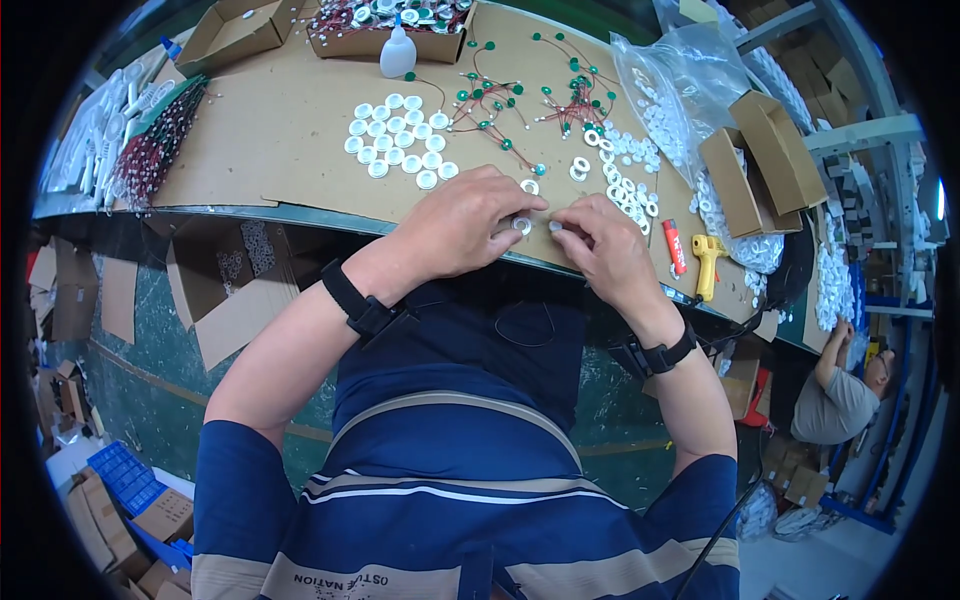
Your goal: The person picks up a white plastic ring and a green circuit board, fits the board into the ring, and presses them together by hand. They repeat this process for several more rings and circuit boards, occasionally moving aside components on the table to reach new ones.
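- L hand point(468, 222) gripping 1 wht ring point(522, 226)
- R hand point(607, 248) pinching 1 wht disc point(555, 228)
- ~21 wht caps point(403, 139) lying far
- bench point(270, 150) edge running near, leaving room L

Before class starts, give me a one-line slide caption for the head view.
Left hand at a white ring, right hand pinching a small white piece, near clustered white discs.

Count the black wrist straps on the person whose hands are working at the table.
2: one strap around the left wrist and another strap around the right wrist. Both are in plain view.
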Demonstrator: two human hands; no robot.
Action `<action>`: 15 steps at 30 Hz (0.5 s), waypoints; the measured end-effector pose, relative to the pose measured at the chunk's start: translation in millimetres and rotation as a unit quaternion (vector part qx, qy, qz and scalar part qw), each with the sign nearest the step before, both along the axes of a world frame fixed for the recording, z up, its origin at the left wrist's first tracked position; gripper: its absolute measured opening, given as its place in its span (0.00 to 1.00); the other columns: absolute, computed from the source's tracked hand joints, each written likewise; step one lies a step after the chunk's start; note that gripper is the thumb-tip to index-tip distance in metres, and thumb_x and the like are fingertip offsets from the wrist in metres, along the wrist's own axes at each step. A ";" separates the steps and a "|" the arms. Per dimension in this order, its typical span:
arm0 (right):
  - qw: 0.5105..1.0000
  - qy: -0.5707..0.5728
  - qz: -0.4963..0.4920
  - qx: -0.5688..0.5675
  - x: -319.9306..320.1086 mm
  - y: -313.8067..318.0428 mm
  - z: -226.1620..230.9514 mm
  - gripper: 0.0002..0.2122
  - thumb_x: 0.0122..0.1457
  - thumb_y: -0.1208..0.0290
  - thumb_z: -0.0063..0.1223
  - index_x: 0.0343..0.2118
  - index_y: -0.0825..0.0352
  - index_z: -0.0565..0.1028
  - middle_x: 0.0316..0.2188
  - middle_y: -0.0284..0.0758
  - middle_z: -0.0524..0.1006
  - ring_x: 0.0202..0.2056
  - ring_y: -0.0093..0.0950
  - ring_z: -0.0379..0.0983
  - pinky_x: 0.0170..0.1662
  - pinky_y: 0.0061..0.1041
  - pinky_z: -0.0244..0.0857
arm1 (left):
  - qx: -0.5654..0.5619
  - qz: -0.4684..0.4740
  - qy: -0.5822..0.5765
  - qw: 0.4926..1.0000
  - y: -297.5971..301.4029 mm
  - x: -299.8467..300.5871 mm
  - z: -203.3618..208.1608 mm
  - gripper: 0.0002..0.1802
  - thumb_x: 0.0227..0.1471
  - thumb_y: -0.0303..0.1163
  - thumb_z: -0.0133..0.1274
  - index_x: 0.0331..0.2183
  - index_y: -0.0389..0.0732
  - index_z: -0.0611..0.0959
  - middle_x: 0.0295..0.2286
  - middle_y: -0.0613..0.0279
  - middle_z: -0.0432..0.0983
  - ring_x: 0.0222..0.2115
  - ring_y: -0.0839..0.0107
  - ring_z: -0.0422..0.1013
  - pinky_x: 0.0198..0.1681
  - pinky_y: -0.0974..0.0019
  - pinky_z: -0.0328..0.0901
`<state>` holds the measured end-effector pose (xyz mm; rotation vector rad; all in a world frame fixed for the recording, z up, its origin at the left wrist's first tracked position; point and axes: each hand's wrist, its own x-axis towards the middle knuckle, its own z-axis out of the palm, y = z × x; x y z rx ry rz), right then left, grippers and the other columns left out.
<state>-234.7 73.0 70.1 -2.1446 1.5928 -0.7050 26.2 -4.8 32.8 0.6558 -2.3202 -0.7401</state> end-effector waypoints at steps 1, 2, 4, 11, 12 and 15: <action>1.000 -0.010 0.011 -0.015 5.3 -1.2 0.6 0.11 0.66 0.77 0.73 0.50 0.69 0.89 0.41 0.38 0.85 0.37 0.32 0.84 0.43 0.31 0.78 | 0.005 0.005 -0.002 1.000 0.3 -0.4 -0.4 0.25 0.55 0.29 0.74 0.56 0.41 0.92 0.45 0.55 0.89 0.51 0.52 0.81 0.60 0.50 0.76; 1.000 -0.010 0.012 -0.015 9.7 -2.1 0.5 0.11 0.66 0.77 0.73 0.50 0.69 0.89 0.41 0.38 0.85 0.37 0.32 0.84 0.43 0.31 0.78 | 0.010 0.009 -0.005 1.000 0.7 -1.1 0.3 0.25 0.56 0.30 0.74 0.56 0.42 0.91 0.45 0.56 0.89 0.52 0.52 0.81 0.60 0.50 0.76; 1.000 -0.013 0.017 -0.010 17.8 -3.8 -0.1 0.10 0.65 0.77 0.74 0.49 0.69 0.89 0.41 0.38 0.85 0.37 0.33 0.85 0.42 0.31 0.78 | 0.015 0.016 -0.007 1.000 1.6 -1.8 1.5 0.25 0.57 0.31 0.73 0.57 0.43 0.91 0.46 0.57 0.89 0.52 0.52 0.81 0.61 0.49 0.75; 0.999 -0.023 0.040 -0.029 23.3 -8.5 -5.3 0.10 0.64 0.78 0.75 0.47 0.68 0.89 0.41 0.39 0.85 0.38 0.36 0.85 0.43 0.33 0.79 | 0.018 0.012 0.004 1.000 2.7 -2.8 4.5 0.31 0.55 0.28 0.74 0.61 0.43 0.90 0.45 0.55 0.89 0.49 0.52 0.82 0.59 0.51 0.76; 0.998 -0.025 0.040 -0.028 24.2 -8.4 -5.3 0.10 0.64 0.77 0.75 0.47 0.68 0.89 0.41 0.39 0.86 0.38 0.36 0.85 0.43 0.34 0.79 | 0.019 0.013 0.004 1.000 2.3 -2.4 4.0 0.31 0.55 0.28 0.74 0.61 0.43 0.90 0.45 0.55 0.89 0.49 0.52 0.82 0.59 0.51 0.76; 0.998 -0.023 0.040 -0.030 26.0 -9.0 -6.2 0.09 0.63 0.77 0.75 0.46 0.67 0.89 0.41 0.39 0.86 0.39 0.37 0.85 0.44 0.34 0.79 | 0.028 0.009 0.002 1.000 1.2 -1.7 2.7 0.32 0.55 0.26 0.71 0.63 0.44 0.89 0.45 0.54 0.89 0.49 0.52 0.82 0.60 0.51 0.76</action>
